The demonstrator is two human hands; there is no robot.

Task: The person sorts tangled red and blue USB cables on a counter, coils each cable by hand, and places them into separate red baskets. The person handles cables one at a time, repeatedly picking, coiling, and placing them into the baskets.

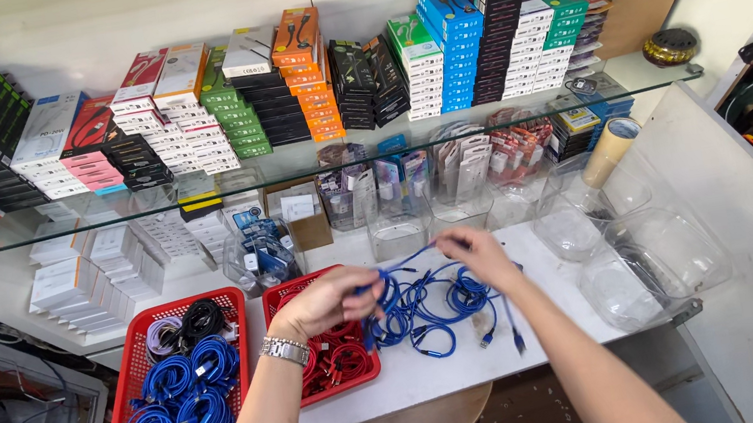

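I am seeing the left hand (pixel 325 301) closing its fingers on a thin blue cable (pixel 404 262), while the right hand (pixel 478 256) is pinching the same strand. The cable is stretching between both hands above the tangled blue cable pile (pixel 431 308) lying on the white surface (pixel 440 371), beside a red plastic basket (pixel 361 375).

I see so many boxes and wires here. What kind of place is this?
Probably a small shop or stockroom for phone cables and chargers. Stacked boxes crowd a glass shelf, red baskets hold coiled cables, and the left hand and right hand pull a blue cable from a loose pile.
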